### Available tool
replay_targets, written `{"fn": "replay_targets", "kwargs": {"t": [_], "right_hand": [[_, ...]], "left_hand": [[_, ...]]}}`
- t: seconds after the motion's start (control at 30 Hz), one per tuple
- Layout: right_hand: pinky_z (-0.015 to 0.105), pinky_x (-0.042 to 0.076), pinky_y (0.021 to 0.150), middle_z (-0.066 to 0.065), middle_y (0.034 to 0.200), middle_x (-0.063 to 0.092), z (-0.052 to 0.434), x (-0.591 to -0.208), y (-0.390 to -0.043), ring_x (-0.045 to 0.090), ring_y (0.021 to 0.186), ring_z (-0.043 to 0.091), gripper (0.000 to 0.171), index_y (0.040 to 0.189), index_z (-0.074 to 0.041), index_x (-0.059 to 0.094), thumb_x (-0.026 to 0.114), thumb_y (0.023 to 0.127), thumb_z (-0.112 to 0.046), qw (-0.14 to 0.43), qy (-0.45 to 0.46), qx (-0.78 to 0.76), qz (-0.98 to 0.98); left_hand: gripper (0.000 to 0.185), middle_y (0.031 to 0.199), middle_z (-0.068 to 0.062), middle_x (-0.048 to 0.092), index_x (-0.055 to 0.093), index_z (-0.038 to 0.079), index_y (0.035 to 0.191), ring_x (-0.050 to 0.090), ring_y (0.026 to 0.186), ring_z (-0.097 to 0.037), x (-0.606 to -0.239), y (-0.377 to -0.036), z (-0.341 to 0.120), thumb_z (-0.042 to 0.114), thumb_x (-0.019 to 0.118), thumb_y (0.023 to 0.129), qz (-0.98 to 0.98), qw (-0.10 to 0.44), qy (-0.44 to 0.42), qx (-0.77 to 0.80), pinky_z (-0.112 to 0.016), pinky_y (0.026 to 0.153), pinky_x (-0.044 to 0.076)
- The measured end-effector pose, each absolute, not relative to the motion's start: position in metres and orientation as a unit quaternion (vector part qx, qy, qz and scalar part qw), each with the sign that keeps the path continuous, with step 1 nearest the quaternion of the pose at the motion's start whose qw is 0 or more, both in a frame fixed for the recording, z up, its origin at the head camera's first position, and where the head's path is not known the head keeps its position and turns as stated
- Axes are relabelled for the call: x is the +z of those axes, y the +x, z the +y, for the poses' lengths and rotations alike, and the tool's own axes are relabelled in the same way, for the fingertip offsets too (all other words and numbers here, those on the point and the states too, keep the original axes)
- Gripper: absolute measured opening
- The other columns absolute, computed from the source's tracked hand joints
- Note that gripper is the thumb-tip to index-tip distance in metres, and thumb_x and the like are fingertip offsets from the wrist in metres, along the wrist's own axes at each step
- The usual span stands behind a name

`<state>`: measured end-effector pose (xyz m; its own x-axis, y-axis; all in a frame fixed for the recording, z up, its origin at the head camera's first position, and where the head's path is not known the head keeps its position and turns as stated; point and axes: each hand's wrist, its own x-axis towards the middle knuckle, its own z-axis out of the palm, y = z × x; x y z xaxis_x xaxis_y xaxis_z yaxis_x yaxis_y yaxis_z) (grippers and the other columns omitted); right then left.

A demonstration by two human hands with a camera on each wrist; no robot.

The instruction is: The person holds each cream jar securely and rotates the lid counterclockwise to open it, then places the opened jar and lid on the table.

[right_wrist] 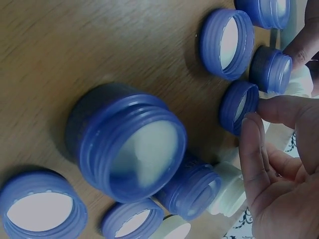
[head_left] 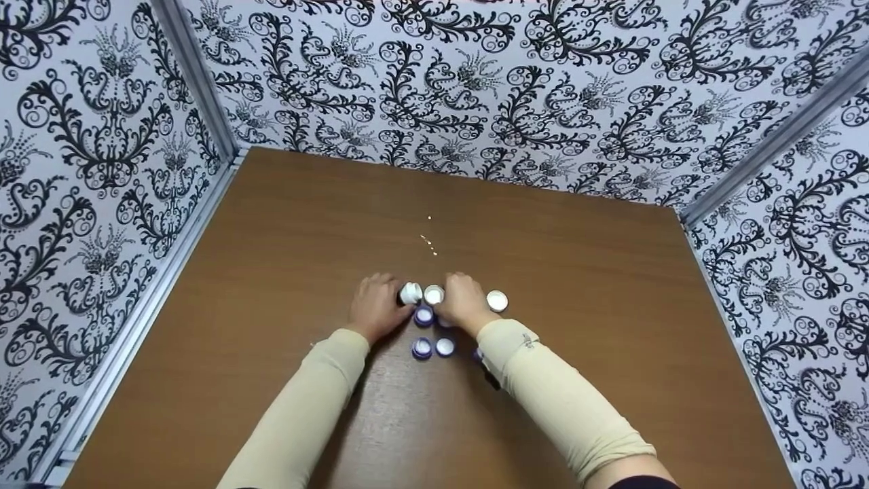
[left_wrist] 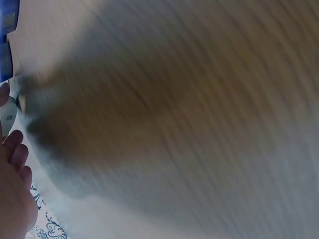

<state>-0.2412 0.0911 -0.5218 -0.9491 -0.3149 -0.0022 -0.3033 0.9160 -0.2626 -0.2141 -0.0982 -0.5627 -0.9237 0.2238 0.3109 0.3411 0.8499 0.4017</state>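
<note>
Several small blue jars (right_wrist: 132,144) with white cream stand open in a cluster on the brown table (head_left: 271,258). My left hand (head_left: 397,300) grips a small jar (head_left: 410,293) lying on its side; only its fingertips (left_wrist: 12,149) show in the blurred left wrist view. Across from it, my right hand (head_left: 445,300) has its thumb and a finger (right_wrist: 251,144) pinching the rim of a small blue jar (right_wrist: 238,107). A white lid (head_left: 434,295) lies between the two hands. Two more jars (head_left: 421,348) stand between my forearms.
Another white lid (head_left: 497,301) lies just right of my right hand. Tiny pale specks (head_left: 429,243) dot the table beyond the hands. Patterned black-and-white walls (head_left: 102,156) close the table in on the left, back and right.
</note>
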Motion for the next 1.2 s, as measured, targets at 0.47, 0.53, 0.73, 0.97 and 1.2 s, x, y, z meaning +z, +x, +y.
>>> {"fn": "replay_targets", "kwargs": {"t": [0.47, 0.53, 0.73, 0.97, 1.2], "right_hand": [[0.047, 0.052, 0.083, 0.019, 0.097, 0.065, 0.093, -0.517, -0.238, 0.065, 0.093, 0.038, 0.035, 0.096, 0.001, 0.065, 0.08, 0.071, -0.018, 0.022, -0.157, -0.143, 0.977], [0.047, 0.052, 0.083, 0.018, 0.096, 0.065, 0.093, -0.516, -0.237, 0.065, 0.092, 0.037, 0.033, 0.095, 0.0, 0.065, 0.08, 0.071, -0.018, 0.022, -0.157, -0.142, 0.977], [0.048, 0.052, 0.081, 0.016, 0.095, 0.065, 0.095, -0.513, -0.235, 0.065, 0.093, 0.036, 0.029, 0.093, 0.0, 0.066, 0.078, 0.071, -0.014, 0.019, -0.166, -0.154, 0.974], [0.048, 0.052, 0.079, 0.015, 0.094, 0.065, 0.098, -0.511, -0.232, 0.065, 0.091, 0.036, 0.027, 0.091, -0.001, 0.065, 0.078, 0.071, -0.014, 0.007, -0.176, -0.156, 0.972], [0.047, 0.052, 0.078, 0.012, 0.088, 0.063, 0.103, -0.512, -0.23, 0.064, 0.087, 0.034, 0.029, 0.095, 0.001, 0.067, 0.08, 0.075, -0.016, 0.002, -0.174, -0.163, 0.971]], "left_hand": [[0.046, 0.112, -0.012, 0.066, 0.073, 0.009, 0.114, 0.059, 0.107, -0.032, -0.565, -0.216, -0.101, 0.041, 0.078, 0.081, -0.957, 0.111, -0.144, -0.228, -0.049, 0.096, 0.042], [0.046, 0.111, -0.011, 0.066, 0.073, 0.01, 0.113, 0.059, 0.106, -0.032, -0.565, -0.217, -0.102, 0.043, 0.078, 0.081, -0.958, 0.11, -0.143, -0.224, -0.049, 0.095, 0.043], [0.047, 0.106, -0.009, 0.064, 0.074, 0.009, 0.11, 0.058, 0.102, -0.03, -0.564, -0.219, -0.101, 0.046, 0.078, 0.081, -0.957, 0.12, -0.152, -0.215, -0.048, 0.089, 0.044], [0.049, 0.103, -0.008, 0.063, 0.074, 0.012, 0.114, 0.057, 0.098, -0.029, -0.566, -0.222, -0.1, 0.047, 0.078, 0.08, -0.954, 0.136, -0.16, -0.215, -0.047, 0.083, 0.044], [0.051, 0.107, -0.009, 0.062, 0.073, 0.011, 0.115, 0.057, 0.101, -0.031, -0.569, -0.222, -0.1, 0.051, 0.074, 0.083, -0.96, 0.113, -0.15, -0.21, -0.048, 0.089, 0.044]]}}
